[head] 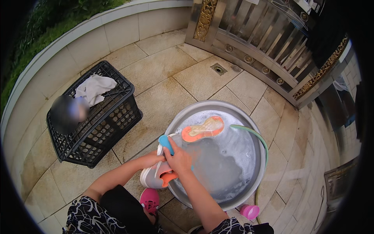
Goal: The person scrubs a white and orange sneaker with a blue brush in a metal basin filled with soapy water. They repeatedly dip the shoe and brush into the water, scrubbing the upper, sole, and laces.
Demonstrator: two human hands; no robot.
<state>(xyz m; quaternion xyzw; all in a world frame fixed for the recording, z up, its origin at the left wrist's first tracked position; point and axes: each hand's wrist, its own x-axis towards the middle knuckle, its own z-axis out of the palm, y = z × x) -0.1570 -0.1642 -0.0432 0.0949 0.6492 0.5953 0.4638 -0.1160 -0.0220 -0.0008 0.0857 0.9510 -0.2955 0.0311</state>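
My left hand grips a grey sports shoe with an orange lining and white laces, held at the left rim of a large metal basin. In my right hand is a blue-handled brush, pressed against the upper part of the shoe; its bristles are mostly hidden by the hand. Cloudy, foamy water fills the basin. An orange-edged insole floats near its far side. The end of a green hose hangs over the right rim into the water.
A black plastic crate stands at the left, bearing a grey cloth and a blurred dark round thing. A pink cup sits beside the basin. Beyond are a floor drain, a metal gate and a low tiled wall.
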